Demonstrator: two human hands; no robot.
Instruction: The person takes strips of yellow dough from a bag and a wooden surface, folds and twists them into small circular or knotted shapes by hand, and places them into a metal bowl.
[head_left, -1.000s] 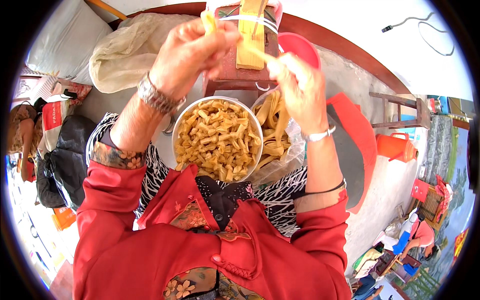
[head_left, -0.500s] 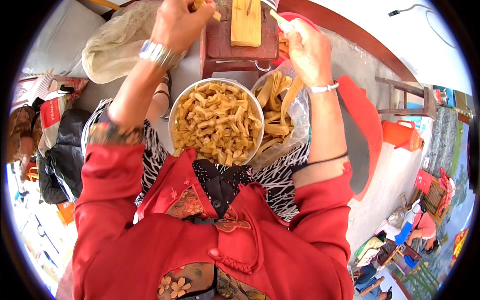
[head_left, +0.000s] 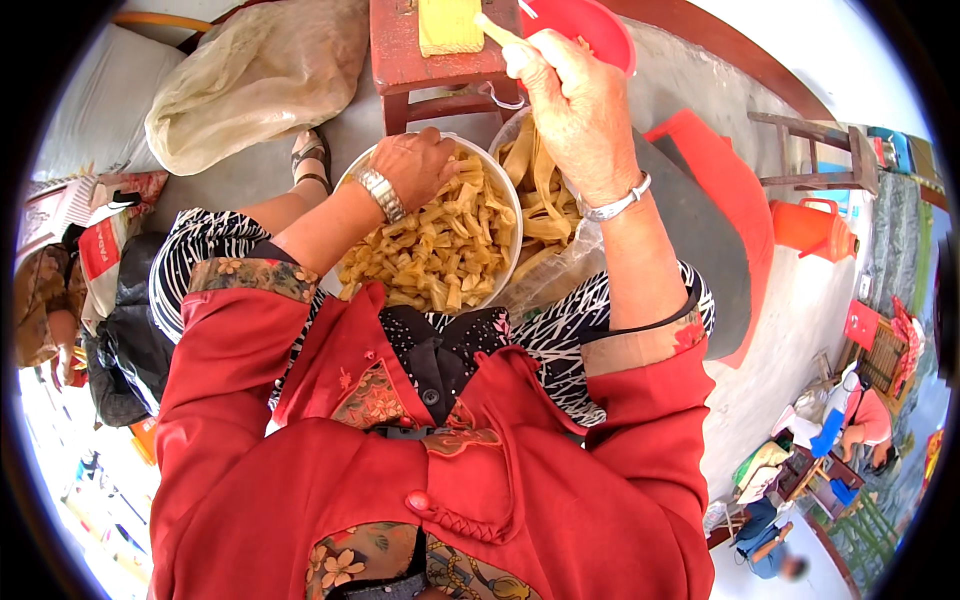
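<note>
My left hand (head_left: 408,172) reaches over the left rim of a round pale bowl (head_left: 516,245), its fingers bent together at the pile of short tan knotted pieces (head_left: 440,250). Whether a piece is between its fingertips is hidden. My right hand (head_left: 580,110), raised to the right of the bowl, is closed on a short pale-yellow stick (head_left: 500,32). The stick's tip points toward a yellow wooden block (head_left: 450,28) on a red stool (head_left: 400,65). Below my right hand, long tan strips (head_left: 545,190) lie in a clear plastic bag (head_left: 560,265).
A red basin (head_left: 610,35) stands right of the stool. At the far left lies a translucent sack (head_left: 250,85). To the right are a red-and-grey sheet (head_left: 700,220), a wooden stool (head_left: 820,160) and an orange jug (head_left: 812,228). People (head_left: 865,415) sit at the far right.
My left hand has come down from beside the stool, where it held a tan piece, to the bowl. My right hand has shifted up and left, still holding the stick.
</note>
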